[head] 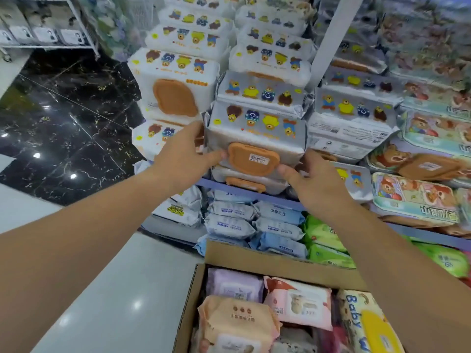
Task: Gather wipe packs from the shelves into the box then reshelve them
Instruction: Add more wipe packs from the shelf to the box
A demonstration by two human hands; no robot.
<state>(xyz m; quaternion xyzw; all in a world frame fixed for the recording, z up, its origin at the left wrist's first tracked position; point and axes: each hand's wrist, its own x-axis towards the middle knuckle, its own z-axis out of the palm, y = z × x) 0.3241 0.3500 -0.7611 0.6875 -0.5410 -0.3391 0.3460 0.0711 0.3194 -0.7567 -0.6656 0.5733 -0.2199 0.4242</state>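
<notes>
A silver wipe pack (254, 131) printed with cartoon bears, with an orange bear-shaped lid and a price sticker, sits in a stack on the shelf. My left hand (183, 154) grips its left side, thumb on the lid's left edge. My right hand (313, 179) holds its lower right corner, fingers under the lid. Below, a cardboard box (280, 263) holds several packs: a lilac one (234, 284), a pink one (298, 301), a peach one (237, 324) and a yellow "Baby" pack (364, 324).
More bear packs are stacked above and on both sides. A lower shelf holds blue packs (254, 220) and green packs (323, 240). A white upright post (328, 39) divides the shelving. Black marble floor (63, 118) and a wire rack (46, 24) lie to the left.
</notes>
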